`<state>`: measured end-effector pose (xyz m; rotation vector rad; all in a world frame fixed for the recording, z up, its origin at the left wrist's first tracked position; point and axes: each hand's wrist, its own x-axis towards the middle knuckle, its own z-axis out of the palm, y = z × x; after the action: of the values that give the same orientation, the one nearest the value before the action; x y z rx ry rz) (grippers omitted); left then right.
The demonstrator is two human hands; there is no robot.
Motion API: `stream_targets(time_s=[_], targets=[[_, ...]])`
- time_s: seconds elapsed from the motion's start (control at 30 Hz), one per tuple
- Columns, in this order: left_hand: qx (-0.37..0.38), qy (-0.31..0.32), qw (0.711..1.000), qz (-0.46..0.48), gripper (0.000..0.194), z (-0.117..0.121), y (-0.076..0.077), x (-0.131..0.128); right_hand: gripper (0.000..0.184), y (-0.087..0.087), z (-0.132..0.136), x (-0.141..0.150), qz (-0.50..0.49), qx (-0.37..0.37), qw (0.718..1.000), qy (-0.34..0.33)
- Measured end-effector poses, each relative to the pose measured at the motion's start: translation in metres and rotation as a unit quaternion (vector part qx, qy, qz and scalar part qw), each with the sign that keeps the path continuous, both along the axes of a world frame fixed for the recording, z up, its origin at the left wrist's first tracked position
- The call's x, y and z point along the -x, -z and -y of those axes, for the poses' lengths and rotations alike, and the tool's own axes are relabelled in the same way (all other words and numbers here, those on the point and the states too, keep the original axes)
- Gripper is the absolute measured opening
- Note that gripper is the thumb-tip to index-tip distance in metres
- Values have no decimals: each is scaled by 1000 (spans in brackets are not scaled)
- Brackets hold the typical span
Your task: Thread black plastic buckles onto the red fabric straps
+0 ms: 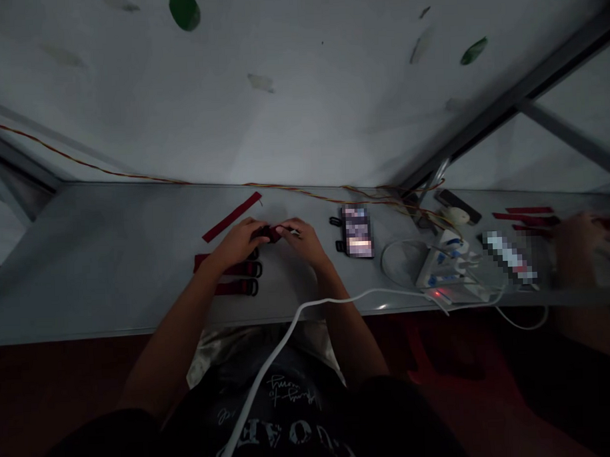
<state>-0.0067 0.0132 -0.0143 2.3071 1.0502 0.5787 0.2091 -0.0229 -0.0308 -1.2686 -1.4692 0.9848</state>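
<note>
Between the fingertips of both my hands is a small dark red strap with a black buckle [272, 233]. My left hand [241, 241] is closed on its left side, and my right hand [301, 239] pinches its right end. Below my left hand lie several red straps with black buckles [237, 287], partly covered by my forearm. Beyond that hand a flat red strip [232, 218] rests slantwise on the grey table [111, 262]. To the right, two loose black buckles [336, 221] lie against the left edge of a lit phone [358, 232].
A white power strip [443, 263] with plugs stands right of the phone. Its white cable [332, 299] crosses in front of me. Another person's blurred hand [578, 239] is at far right near red strips [527, 215] and a second phone [510, 258]. Thin wires [294, 190] run along the back.
</note>
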Motion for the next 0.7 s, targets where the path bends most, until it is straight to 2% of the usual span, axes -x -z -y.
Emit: stream_targets(time_s=[0.07,0.17,0.23,0.33,0.47,0.57,0.7], targets=[[23,-10,998,55,39,3,-3,0,35,-5,-1,4,-8,-2,1000,-5],[67,-25,990,119,43,6,-8,1,36,-10,-1,8,-55,38,998,-6],[92,-31,985,142,46,9,-10,2,39,-11,0,9,-78,57,995,12],[109,-50,980,161,41,12,-14,2,36,-13,1,9,-87,59,995,3],[65,-74,985,144,29,17,-19,-1,30,-18,3,11,-87,48,995,-4],[18,-70,992,103,31,23,-23,-6,30,-18,5,19,-116,58,991,14],[-44,-47,997,52,36,28,-24,-10,31,-8,7,27,-173,68,981,55]])
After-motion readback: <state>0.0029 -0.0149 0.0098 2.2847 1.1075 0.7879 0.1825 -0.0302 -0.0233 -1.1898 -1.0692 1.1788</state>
